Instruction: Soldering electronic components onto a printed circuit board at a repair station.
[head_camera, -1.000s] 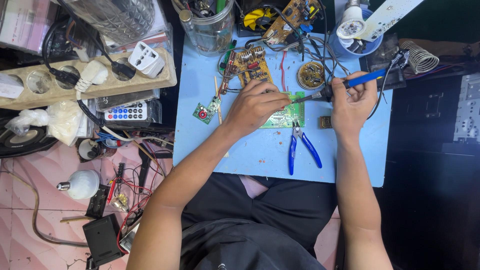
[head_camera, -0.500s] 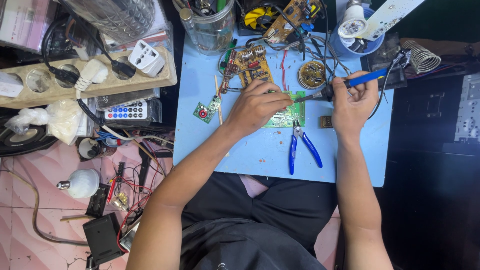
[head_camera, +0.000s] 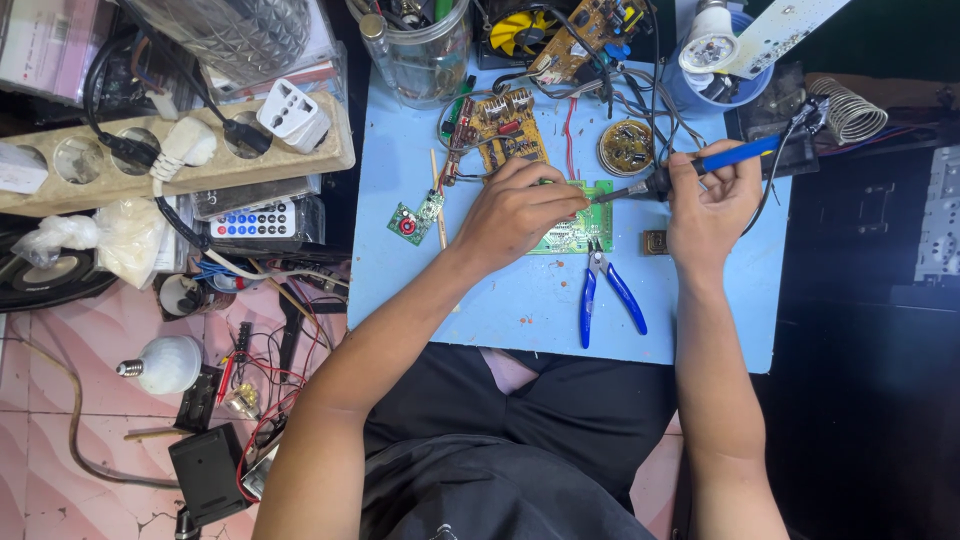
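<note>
A green circuit board (head_camera: 585, 229) lies on the light blue work table (head_camera: 520, 300). My left hand (head_camera: 515, 212) rests on the board's left half, fingers curled and pressing it down. My right hand (head_camera: 708, 205) grips a blue-handled soldering iron (head_camera: 700, 165), and the iron's dark tip touches the board's top edge near my left fingertips. Blue-handled cutters (head_camera: 605, 292) lie just below the board. A small dark component (head_camera: 655, 242) sits right of the board, by my right hand.
A brown circuit board (head_camera: 505, 130), a small green board (head_camera: 412, 218), a round tin (head_camera: 626, 147), a glass jar (head_camera: 420, 50) and tangled wires crowd the table's far side. A coiled iron stand (head_camera: 850, 115) is at right. A power strip (head_camera: 170, 160) and remote (head_camera: 250, 220) are at left.
Almost nothing differs. Both hands stay on the board and the iron, with the iron tip held at the board's top edge.
</note>
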